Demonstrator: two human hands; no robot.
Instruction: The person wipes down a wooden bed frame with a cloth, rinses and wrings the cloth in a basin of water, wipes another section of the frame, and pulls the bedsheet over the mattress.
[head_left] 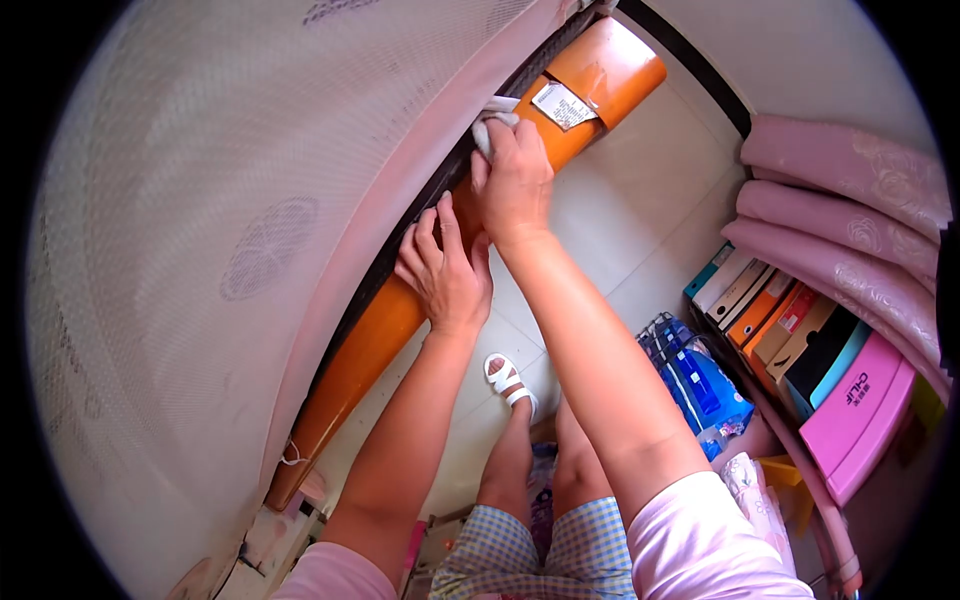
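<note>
A glossy orange board (370,335), like the end of a bed, runs diagonally from lower left to upper right, with a white printed label (565,105) near its upper end. My right hand (515,185) is closed around a whitish cloth (493,132) at the board's inner edge; part of the cloth is hidden under the fingers. Just below it, my left hand (445,268) rests on the board with fingers apart, the tips at the dark strip (405,225) along its edge. A pale mesh net (190,230) with a pink border hangs beside that strip.
Light floor tiles (620,220) lie below. Right of me are pink patterned fabric (840,190), a row of boxes (770,310), a pink CHLIF box (860,415) and a blue package (710,385). My foot in a white sandal (508,375) stands under my arms.
</note>
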